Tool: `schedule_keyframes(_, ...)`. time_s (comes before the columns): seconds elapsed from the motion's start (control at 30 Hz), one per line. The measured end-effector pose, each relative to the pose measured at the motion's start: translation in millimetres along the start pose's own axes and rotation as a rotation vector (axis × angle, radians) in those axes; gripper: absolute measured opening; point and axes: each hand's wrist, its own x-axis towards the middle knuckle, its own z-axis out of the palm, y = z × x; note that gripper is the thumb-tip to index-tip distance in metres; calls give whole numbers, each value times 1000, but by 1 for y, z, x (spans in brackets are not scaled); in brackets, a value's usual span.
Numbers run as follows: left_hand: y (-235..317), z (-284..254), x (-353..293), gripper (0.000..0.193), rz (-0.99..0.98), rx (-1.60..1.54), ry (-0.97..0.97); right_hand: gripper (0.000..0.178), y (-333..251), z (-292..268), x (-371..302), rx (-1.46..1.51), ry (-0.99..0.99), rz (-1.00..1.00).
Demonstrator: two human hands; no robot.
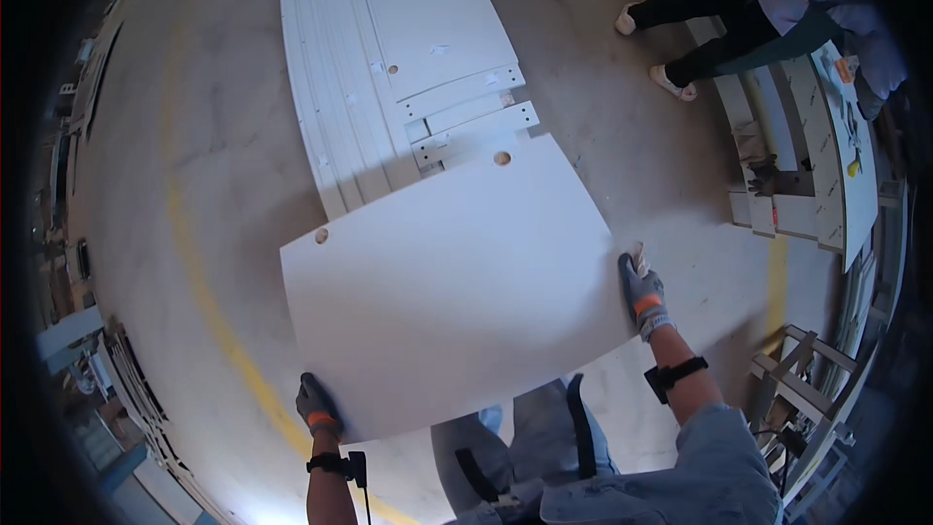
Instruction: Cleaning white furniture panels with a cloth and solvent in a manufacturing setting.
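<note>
A large white panel [457, 301] with two round holes along its far edge spans the space in front of my body. My left hand [317, 405], in a grey glove with an orange band, grips its near left corner. On the opposite side my right hand [641, 290], gloved the same way, is closed around the right edge, and a crumpled pale scrap [639, 258] shows by its fingers. Beyond the panel's far edge lies a long stack of white boards [437, 29], partly covered by the panel.
At the upper right a person [739, 19] stands beside a workbench [831, 146] with tools on it. Dark gloves [763, 175] lie on a shelf there. A metal frame [802, 379] stands at the lower right. A yellow floor line [209, 287] curves along the left, near stacked material [146, 399].
</note>
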Motion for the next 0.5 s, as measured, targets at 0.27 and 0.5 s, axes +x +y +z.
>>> schedule_keyframes(0.27, 78, 166, 160, 64, 224, 183, -531, 85, -89, 127, 136, 37, 203, -60)
schedule_keyframes(0.5, 79, 250, 256, 64, 302, 115, -648, 84, -98, 217, 227, 117, 303, -124)
